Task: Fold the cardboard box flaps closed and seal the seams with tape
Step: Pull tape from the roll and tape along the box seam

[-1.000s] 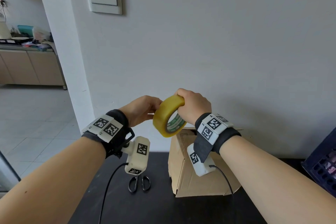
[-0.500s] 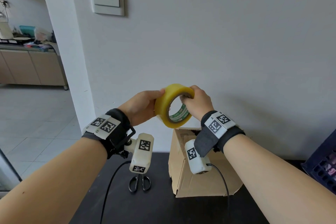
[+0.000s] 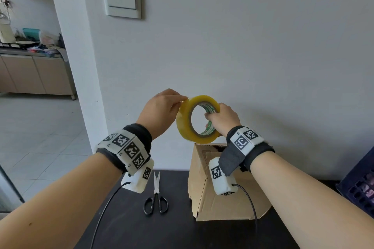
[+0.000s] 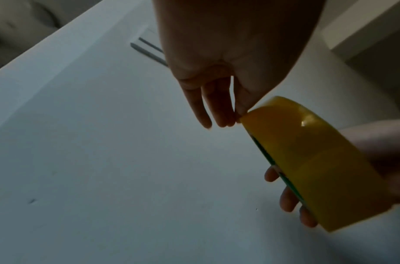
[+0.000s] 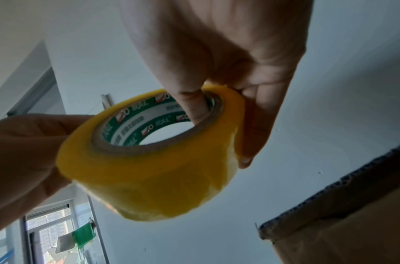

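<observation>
Above a black table (image 3: 125, 226) by a grey wall (image 3: 263, 46), right hand (image 3: 222, 119) grips tape roll (image 3: 188, 127), left hand (image 3: 159, 111) pinching its rim

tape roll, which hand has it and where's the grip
The right hand holds the tape roll with fingers hooked through its core. The left hand pinches its outer edge.

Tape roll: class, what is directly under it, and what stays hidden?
Under the tape roll stands the cardboard box with its top open; the right hand and wrist strap cover its inside.
</observation>
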### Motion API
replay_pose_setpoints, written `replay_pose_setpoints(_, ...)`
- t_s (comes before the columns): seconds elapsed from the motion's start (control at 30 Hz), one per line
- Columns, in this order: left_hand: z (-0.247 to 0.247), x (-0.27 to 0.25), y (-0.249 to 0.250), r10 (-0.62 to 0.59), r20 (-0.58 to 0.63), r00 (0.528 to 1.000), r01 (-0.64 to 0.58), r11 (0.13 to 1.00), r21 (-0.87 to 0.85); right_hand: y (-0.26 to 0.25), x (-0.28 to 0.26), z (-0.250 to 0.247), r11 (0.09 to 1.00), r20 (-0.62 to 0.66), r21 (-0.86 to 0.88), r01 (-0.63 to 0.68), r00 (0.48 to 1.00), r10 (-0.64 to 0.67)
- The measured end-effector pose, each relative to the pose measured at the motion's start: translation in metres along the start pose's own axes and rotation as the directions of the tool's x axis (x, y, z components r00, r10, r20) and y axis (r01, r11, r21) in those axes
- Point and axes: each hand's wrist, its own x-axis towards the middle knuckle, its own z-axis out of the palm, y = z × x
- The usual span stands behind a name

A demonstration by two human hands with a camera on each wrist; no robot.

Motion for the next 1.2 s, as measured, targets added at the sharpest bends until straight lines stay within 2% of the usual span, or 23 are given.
replay_pose_setpoints(0.1,-0.001,-0.001,-0.001,0.135,0.015,0.991,-0.135,0.98,0.146,0.002,0.0,0.001,1.0,0.012,0.001,-0.006,1.0,0.006)
replay_pose_setpoints(0.2,-0.003,0.001,-0.004,0.263,0.058,0.963,-0.268,0.918,0.293,0.004,0.0,0.003,1.0,0.026,-0.021,-0.012,1.0,0.012)
replay_pose_setpoints(0.37,-0.001,0.003,-0.002,0.325,0.119,0.938,-0.343,0.823,0.453,0.007,-0.001,0.002,0.999,0.049,-0.042,-0.032,0.998,0.034)
replay_pose_setpoints(0.5,0.0,0.003,0.001,0.234,0.12,0.965,-0.263,0.868,0.421,0.012,0.001,-0.004,0.997,0.055,-0.071,-0.042,0.997,0.045)
replay_pose_setpoints(0.63,0.003,0.006,0.006,-0.012,0.138,0.99,-0.016,0.98,0.197,0.014,0.004,-0.012,0.998,0.078,-0.038,-0.056,0.995,0.059)
replay_pose_setpoints(0.73,0.004,0.01,0.012,-0.147,0.214,0.966,0.15,0.989,0.001,0.015,0.004,-0.015,0.991,0.153,0.08,-0.111,0.983,0.098)
replay_pose_setpoints(0.83,0.009,0.013,0.012,-0.208,0.285,0.936,0.263,0.95,-0.168,0.017,0.002,-0.018,0.96,0.231,0.21,-0.183,0.964,0.133)
replay_pose_setpoints(0.97,0.016,0.013,0.01,-0.204,0.253,0.946,0.261,0.941,-0.215,0.018,0.002,-0.023,0.951,0.222,0.246,-0.187,0.966,0.132)
replay_pose_setpoints(1.2,0.025,0.015,0.015,-0.156,0.113,0.981,0.169,0.978,-0.124,0.029,0.01,-0.033,0.942,0.221,0.264,-0.208,0.963,0.151)
